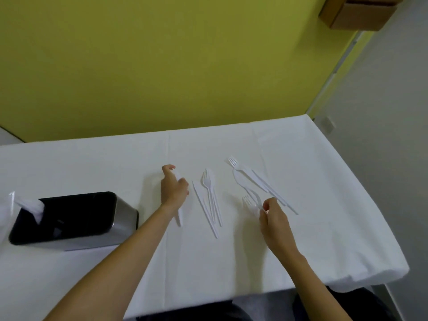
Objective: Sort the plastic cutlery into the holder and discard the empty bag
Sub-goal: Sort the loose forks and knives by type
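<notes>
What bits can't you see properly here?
In the head view:
The white piece in the left hand: hand hides its end, kind unclear.
The holder: inside too dark for compartments.
The plastic bag: cut off by left edge.
The cardboard box: cut off by top edge.

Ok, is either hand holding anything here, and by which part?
Left hand grips white cutlery around its middle; what kind cannot be told. Right hand pinches a fork by the handle, just behind the tines.
</notes>
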`<action>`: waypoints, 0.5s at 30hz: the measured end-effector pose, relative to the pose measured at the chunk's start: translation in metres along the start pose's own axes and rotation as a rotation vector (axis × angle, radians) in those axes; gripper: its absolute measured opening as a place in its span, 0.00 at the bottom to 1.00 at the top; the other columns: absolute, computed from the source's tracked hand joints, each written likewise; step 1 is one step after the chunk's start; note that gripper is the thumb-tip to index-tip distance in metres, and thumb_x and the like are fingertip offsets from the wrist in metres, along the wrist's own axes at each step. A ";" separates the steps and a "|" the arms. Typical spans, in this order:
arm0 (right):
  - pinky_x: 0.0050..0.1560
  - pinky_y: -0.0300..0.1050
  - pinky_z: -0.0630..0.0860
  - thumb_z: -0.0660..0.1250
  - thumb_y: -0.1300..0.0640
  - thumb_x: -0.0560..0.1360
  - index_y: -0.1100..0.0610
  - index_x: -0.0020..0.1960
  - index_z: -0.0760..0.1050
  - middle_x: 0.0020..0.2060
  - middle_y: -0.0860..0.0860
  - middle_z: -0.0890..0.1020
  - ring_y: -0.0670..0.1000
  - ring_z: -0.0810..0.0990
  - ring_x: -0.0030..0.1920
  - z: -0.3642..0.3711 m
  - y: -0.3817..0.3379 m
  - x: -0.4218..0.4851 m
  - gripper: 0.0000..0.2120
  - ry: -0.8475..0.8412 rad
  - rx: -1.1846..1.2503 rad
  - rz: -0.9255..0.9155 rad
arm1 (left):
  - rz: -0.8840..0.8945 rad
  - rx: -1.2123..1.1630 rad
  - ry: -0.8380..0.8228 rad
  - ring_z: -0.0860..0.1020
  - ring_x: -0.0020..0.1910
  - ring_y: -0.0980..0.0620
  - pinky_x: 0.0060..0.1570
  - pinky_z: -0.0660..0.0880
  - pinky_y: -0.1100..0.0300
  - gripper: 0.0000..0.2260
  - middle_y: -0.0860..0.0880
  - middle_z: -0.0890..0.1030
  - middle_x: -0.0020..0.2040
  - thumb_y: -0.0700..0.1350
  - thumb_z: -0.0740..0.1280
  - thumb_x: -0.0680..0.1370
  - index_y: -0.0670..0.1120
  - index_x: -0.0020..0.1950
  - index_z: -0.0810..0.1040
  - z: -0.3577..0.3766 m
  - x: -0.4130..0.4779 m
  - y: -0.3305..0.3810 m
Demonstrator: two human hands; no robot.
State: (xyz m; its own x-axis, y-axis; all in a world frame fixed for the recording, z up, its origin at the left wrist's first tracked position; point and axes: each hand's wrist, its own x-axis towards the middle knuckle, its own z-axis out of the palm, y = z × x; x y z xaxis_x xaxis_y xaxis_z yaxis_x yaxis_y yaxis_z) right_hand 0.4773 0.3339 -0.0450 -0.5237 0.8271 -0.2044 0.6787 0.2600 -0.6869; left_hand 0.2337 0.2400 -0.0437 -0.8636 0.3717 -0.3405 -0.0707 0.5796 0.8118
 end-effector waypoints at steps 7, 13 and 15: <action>0.29 0.42 0.63 0.58 0.58 0.79 0.53 0.55 0.62 0.32 0.49 0.73 0.49 0.73 0.31 0.000 0.008 -0.009 0.07 -0.045 -0.072 0.094 | 0.031 0.260 -0.050 0.76 0.56 0.40 0.52 0.73 0.51 0.17 0.42 0.76 0.60 0.48 0.60 0.79 0.43 0.66 0.67 0.033 -0.013 0.020; 0.31 0.40 0.63 0.59 0.50 0.79 0.53 0.45 0.63 0.40 0.48 0.72 0.48 0.71 0.34 0.006 0.005 -0.008 0.08 -0.065 -0.271 0.109 | 0.068 0.470 -0.126 0.79 0.47 0.42 0.40 0.70 0.57 0.16 0.44 0.78 0.48 0.53 0.69 0.73 0.41 0.49 0.72 0.049 -0.012 0.018; 0.34 0.43 0.63 0.56 0.53 0.80 0.54 0.44 0.62 0.42 0.48 0.70 0.51 0.70 0.36 0.005 0.005 -0.007 0.08 -0.061 -0.353 0.081 | 0.095 0.451 -0.092 0.77 0.41 0.43 0.36 0.68 0.59 0.10 0.46 0.75 0.41 0.47 0.67 0.74 0.42 0.41 0.70 0.048 -0.011 0.018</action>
State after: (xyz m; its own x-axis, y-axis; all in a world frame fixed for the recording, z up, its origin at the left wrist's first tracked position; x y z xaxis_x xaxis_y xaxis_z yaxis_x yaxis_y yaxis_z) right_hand 0.4818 0.3263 -0.0507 -0.4838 0.8235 -0.2964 0.8493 0.3600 -0.3860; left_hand 0.2654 0.2810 -0.0480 -0.8064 0.4897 -0.3317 0.2486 0.7895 0.5612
